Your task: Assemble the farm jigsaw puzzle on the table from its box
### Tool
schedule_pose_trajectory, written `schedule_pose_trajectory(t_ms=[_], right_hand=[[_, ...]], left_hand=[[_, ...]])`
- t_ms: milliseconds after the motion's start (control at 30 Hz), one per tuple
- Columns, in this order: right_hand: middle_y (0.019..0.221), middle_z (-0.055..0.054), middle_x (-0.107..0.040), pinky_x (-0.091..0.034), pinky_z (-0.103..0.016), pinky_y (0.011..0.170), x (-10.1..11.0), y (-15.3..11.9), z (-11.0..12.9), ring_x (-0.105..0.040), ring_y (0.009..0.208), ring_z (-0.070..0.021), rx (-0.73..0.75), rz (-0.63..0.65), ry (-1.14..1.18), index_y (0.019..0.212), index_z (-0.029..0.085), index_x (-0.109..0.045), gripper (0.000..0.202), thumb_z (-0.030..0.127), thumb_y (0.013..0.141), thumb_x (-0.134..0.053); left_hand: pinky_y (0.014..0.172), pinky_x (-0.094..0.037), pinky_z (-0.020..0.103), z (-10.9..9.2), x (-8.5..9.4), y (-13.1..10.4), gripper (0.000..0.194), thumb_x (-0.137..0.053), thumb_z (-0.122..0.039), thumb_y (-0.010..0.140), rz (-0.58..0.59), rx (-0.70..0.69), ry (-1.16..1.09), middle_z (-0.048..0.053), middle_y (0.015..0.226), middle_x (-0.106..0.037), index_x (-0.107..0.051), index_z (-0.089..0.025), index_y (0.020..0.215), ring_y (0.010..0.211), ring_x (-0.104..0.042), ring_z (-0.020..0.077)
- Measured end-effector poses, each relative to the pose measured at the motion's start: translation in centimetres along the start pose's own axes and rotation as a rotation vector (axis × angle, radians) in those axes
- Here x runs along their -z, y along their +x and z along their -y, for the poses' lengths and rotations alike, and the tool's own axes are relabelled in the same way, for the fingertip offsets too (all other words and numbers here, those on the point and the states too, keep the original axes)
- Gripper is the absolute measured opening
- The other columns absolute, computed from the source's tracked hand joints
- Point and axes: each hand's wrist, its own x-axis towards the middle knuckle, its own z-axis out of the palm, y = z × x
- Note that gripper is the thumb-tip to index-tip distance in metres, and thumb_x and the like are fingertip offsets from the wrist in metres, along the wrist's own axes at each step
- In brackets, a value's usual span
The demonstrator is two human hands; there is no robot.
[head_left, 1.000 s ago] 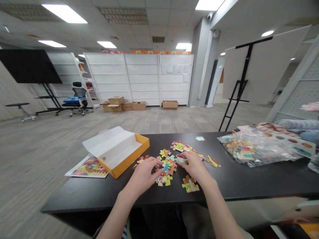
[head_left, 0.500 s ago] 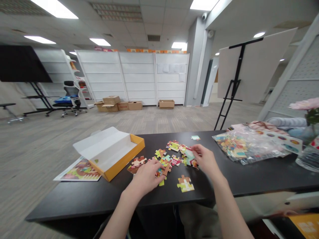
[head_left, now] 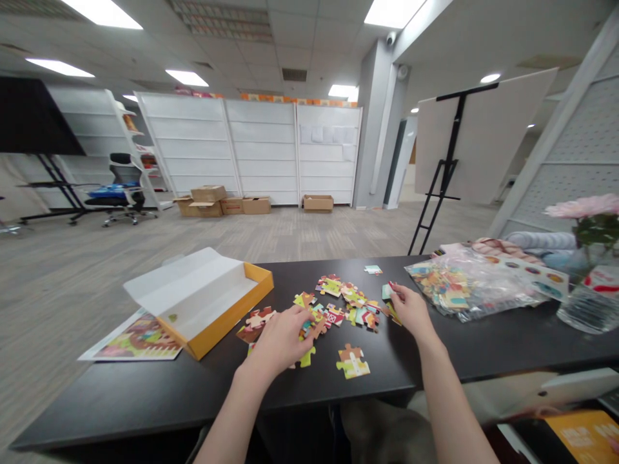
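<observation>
Evidently, one hand pinches a piece while the other covers the pile

The right hand [head_left: 411, 310] grips a pale green puzzle piece [head_left: 386, 291] between thumb and fingers, just right of the scattered puzzle pieces [head_left: 333, 316] on the black table [head_left: 217, 403]. The left hand [head_left: 281, 338] lies palm down over the pile's near left part, fingers bent onto it; whether it grips anything I cannot tell. A brown-and-green puzzle section [head_left: 354, 362] sits apart, nearer the person, between the two forearms. Beyond the pile, toward the far edge, lies a small pale piece [head_left: 373, 270]. To the left stands an open yellow box [head_left: 232, 316], its white lid raised, partly over a printed picture sheet [head_left: 145, 339]. On the right rest a clear plastic bag [head_left: 476, 290] of colourful pieces and a glass vase [head_left: 592, 309] with a pink flower [head_left: 583, 207].
</observation>
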Motion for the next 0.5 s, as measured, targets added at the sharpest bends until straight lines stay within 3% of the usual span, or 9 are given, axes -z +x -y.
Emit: schedule_pose_trajectory(t_ms=[133, 300, 500], right_hand=[[0.119, -0.014, -0.074, -0.050, -0.039, 0.098, -0.3, -0.3, 0.4, -0.068, 0.110, -0.0257, 0.092, 0.034, -0.002, 0.123, 0.017, -0.069, 0.040, 0.021, 0.090, -0.047], [0.121, -0.015, -0.071, -0.046, -0.041, 0.102, 0.7, -1.4, 1.4, -0.065, 0.114, -0.0270, 0.180, 0.020, -0.069, 0.116, 0.016, -0.072, 0.035, 0.023, 0.088, -0.053], [0.109, -0.011, -0.074, -0.048, -0.036, 0.095, 1.4, -2.5, 3.4, -0.068, 0.104, -0.0258, 0.251, 0.189, -0.075, 0.103, 0.019, -0.075, 0.025, 0.027, 0.086, -0.058]], left_hand=[[0.079, -0.049, 0.031, -0.1, 0.4, -0.1, 0.022, -0.054, -0.030, 0.092, -0.010, 0.012, 0.001, 0.004, 0.108, -0.070, -0.070, -0.024, 0.106, 0.095, -0.068, 0.0220], [0.083, -0.048, 0.032, 0.5, 0.6, -0.4, 0.024, -0.058, -0.022, 0.086, -0.007, 0.050, 0.034, 0.004, 0.109, -0.070, -0.071, -0.025, 0.105, 0.099, -0.068, 0.0229], [0.080, -0.048, 0.034, 1.4, 0.8, -0.8, 0.020, -0.056, -0.030, 0.091, -0.021, 0.148, 0.111, 0.004, 0.111, -0.071, -0.071, -0.025, 0.104, 0.100, -0.068, 0.0245]])
